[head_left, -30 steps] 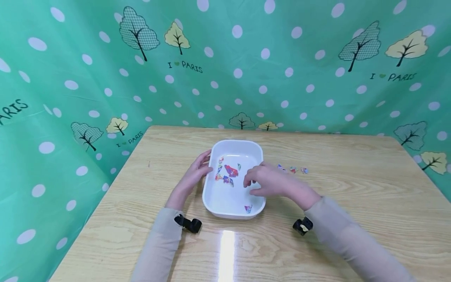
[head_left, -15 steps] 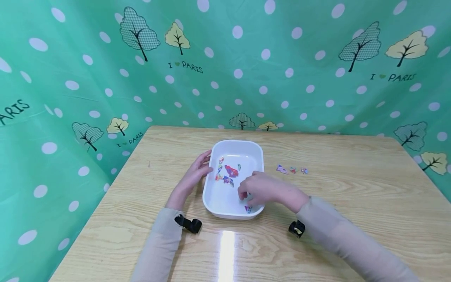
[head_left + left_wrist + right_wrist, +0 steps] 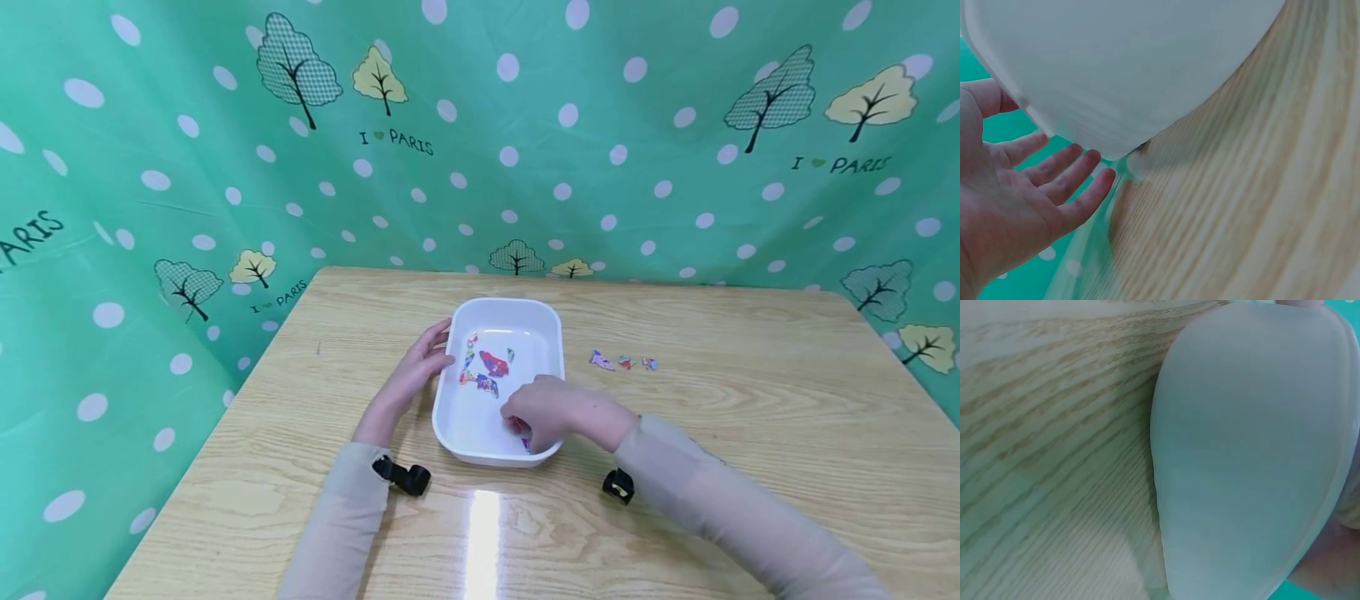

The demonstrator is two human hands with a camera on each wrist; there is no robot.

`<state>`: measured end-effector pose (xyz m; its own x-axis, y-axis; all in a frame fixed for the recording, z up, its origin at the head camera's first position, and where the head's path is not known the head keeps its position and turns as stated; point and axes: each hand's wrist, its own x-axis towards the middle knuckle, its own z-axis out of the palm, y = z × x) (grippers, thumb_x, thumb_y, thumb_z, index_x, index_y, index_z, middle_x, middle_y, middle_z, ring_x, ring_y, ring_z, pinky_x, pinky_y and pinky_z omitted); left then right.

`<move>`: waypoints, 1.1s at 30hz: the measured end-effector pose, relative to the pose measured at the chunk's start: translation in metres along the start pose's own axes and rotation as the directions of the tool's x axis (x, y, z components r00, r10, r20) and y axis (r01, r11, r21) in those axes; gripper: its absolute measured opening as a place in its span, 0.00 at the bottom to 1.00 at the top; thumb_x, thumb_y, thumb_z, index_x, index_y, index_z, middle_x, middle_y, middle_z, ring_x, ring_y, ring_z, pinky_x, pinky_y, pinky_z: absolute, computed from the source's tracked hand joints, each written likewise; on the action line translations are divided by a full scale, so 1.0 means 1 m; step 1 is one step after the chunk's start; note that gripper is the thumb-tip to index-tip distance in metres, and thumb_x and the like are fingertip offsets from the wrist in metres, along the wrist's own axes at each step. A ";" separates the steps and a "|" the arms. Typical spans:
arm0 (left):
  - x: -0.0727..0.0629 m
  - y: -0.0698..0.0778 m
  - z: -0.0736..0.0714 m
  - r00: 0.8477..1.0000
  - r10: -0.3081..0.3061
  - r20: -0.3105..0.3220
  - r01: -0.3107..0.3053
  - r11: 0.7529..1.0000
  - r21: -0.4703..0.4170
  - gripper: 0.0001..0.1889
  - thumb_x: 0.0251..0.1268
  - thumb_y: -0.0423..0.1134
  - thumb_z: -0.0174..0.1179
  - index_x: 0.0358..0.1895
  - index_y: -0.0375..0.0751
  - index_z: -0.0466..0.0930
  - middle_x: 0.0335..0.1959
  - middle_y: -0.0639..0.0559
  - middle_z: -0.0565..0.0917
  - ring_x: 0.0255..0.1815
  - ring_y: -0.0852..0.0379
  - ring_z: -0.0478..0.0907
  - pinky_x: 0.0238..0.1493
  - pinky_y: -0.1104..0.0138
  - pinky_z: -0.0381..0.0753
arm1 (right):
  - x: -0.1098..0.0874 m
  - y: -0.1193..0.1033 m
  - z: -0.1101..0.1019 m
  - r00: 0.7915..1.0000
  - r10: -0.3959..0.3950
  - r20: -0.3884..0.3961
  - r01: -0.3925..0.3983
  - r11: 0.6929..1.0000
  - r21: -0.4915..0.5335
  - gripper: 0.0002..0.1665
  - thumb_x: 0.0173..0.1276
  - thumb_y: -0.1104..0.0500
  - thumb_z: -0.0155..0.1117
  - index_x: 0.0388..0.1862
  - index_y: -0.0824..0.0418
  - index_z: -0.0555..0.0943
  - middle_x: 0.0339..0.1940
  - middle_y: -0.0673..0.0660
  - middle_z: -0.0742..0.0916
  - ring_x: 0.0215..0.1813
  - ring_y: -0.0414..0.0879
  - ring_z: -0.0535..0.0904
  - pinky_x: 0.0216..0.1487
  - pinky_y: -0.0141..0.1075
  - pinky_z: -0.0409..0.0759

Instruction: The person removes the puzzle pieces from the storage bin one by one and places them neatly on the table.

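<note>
A white plastic tub (image 3: 480,429) stands on the wooden table with several small, colourful, flat cut-out pieces inside. The largest is a red piece (image 3: 493,364); a purple-blue piece (image 3: 487,384) lies just below it. My left hand (image 3: 415,373) rests against the tub's left side, its thumb at the rim and its fingers spread loosely along the outer wall. Over the right wall reaches my right hand (image 3: 551,408), with bent fingers pointing down at a purple cut-out piece (image 3: 526,445) near the tub's front right corner. The thumb partly covers that piece; I cannot tell whether it is pinched.
Right of the tub, a pink-purple cut-out (image 3: 602,360) and two smaller cut-outs (image 3: 626,362) lie in a row on the table (image 3: 750,392). A green polka-dot cloth (image 3: 465,125) hangs behind the table. Both wrists carry small black cameras (image 3: 409,478).
My right hand has moved left and toward the front of the tub, lowering onto the purple piece, and uncovers the pink-purple cut-out on the table. My left hand stays put.
</note>
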<state>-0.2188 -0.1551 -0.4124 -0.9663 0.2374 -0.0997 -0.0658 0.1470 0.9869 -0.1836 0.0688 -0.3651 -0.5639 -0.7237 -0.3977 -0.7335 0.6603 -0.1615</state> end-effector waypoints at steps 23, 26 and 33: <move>-0.016 0.026 0.006 0.999 -0.030 0.027 0.030 1.000 0.005 0.33 0.63 0.31 0.48 0.71 0.45 0.48 0.68 0.39 0.57 0.65 0.41 0.61 0.65 0.52 0.60 | 0.003 0.003 0.004 0.998 0.015 -0.068 -0.012 0.999 0.036 0.09 0.44 0.58 0.67 0.23 0.47 0.76 0.18 0.40 0.76 0.25 0.37 0.70 0.37 0.33 0.66; -0.016 0.026 0.005 0.999 -0.030 0.028 0.030 1.000 0.003 0.33 0.64 0.31 0.48 0.71 0.46 0.48 0.68 0.39 0.57 0.65 0.41 0.61 0.65 0.52 0.60 | 0.002 0.003 0.004 0.995 0.008 -0.102 -0.004 0.999 0.040 0.09 0.43 0.59 0.66 0.24 0.48 0.76 0.18 0.40 0.76 0.25 0.37 0.70 0.34 0.32 0.67; -0.016 0.026 0.005 0.999 -0.025 0.030 0.025 1.000 -0.005 0.33 0.64 0.31 0.47 0.71 0.45 0.48 0.68 0.39 0.57 0.65 0.40 0.61 0.65 0.52 0.59 | 0.000 0.004 0.001 0.987 0.005 -0.159 0.009 0.996 0.092 0.10 0.43 0.62 0.63 0.25 0.50 0.76 0.19 0.42 0.76 0.24 0.37 0.70 0.29 0.30 0.69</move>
<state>-0.2040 -0.1498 -0.3860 -0.9564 0.2627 -0.1279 -0.0911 0.1477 0.9848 -0.1864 0.0714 -0.3665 -0.6209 -0.7429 -0.2500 -0.7009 0.6690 -0.2474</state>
